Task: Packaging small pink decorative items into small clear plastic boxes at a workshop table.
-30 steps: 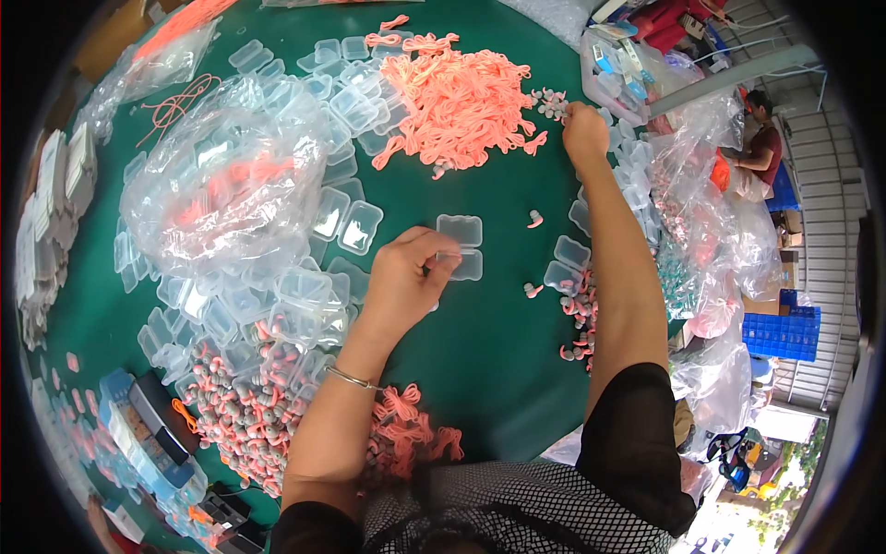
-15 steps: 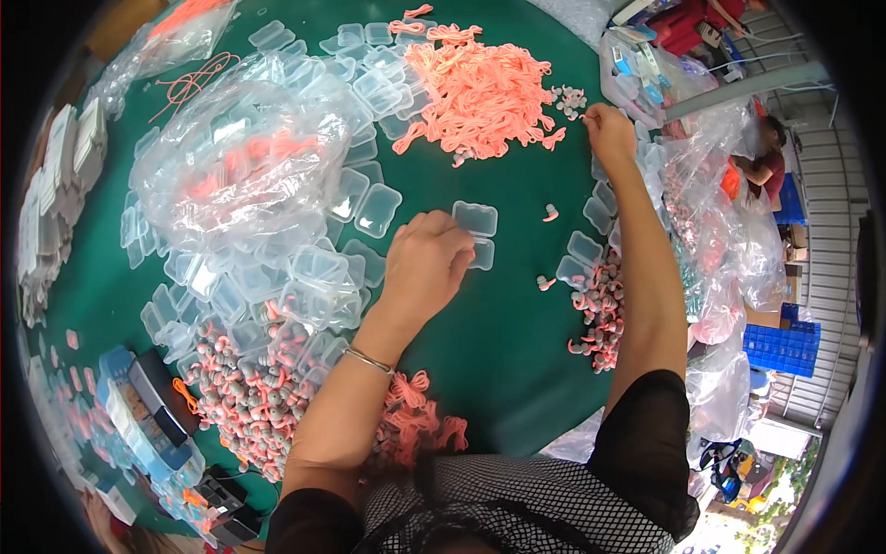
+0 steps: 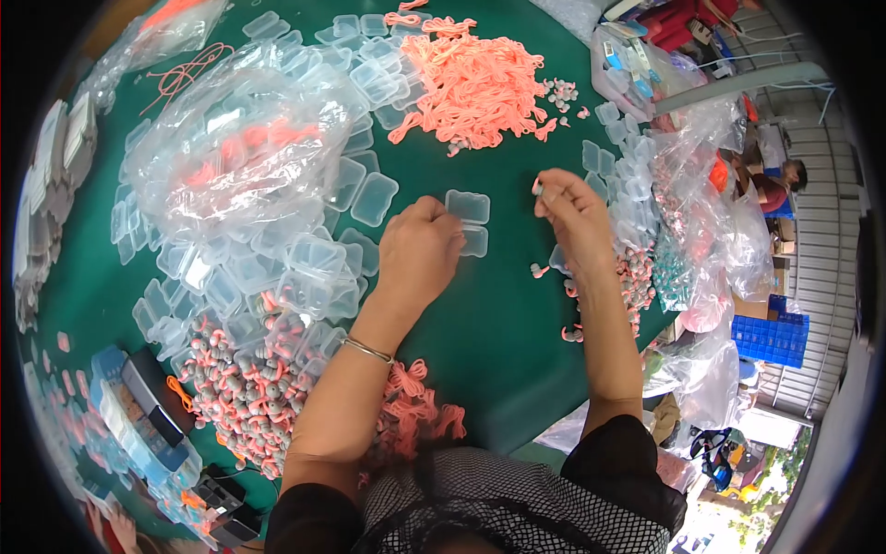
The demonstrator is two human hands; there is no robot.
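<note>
An open clear plastic case (image 3: 469, 207) with two halves lies on the green table in front of me. My left hand (image 3: 420, 247) is closed at its left edge, fingertips on the hinge side and lower half. To the right, my right hand (image 3: 574, 210) pinches a small pink-and-grey earplug (image 3: 538, 186) between thumb and fingers, held above the table. A loose earplug (image 3: 539, 270) lies below that hand. The right forearm partly covers a heap of earplugs (image 3: 637, 277).
Salmon-coloured cords (image 3: 475, 83) are piled at the far middle, with a few pale earplug pieces (image 3: 561, 95) beside them. Clear cases (image 3: 245, 286) and a plastic bag (image 3: 249, 148) spread over the left. A large earplug heap (image 3: 249, 397) and more cords (image 3: 415, 406) lie near me.
My right hand has come back toward me and to the left from beside the pale pieces, now with an earplug in its fingers. My left hand stays by the case.
</note>
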